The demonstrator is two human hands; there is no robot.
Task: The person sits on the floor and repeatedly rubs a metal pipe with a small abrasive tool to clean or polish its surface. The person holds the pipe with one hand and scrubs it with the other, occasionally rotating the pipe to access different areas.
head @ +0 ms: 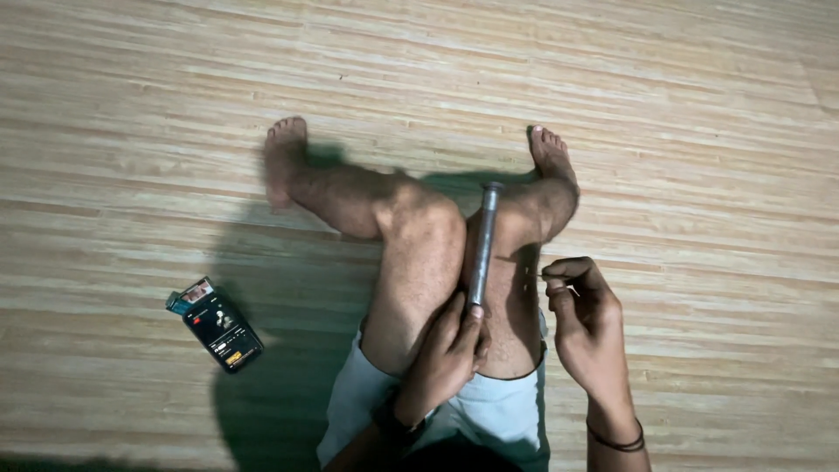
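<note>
At frame centre, a slim grey metal rod [482, 245] is gripped at its lower end by the closed left hand [447, 354]. Something thin is pinched in the right hand [587, 319], too small to tell.

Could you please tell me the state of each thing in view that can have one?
Grey rod: held at its lower end, pointing away along the leg.
Left hand: closed around the rod.
Right hand: pinching something thin, too small to tell.
Phone: screen lit, flat on the floor.
</note>
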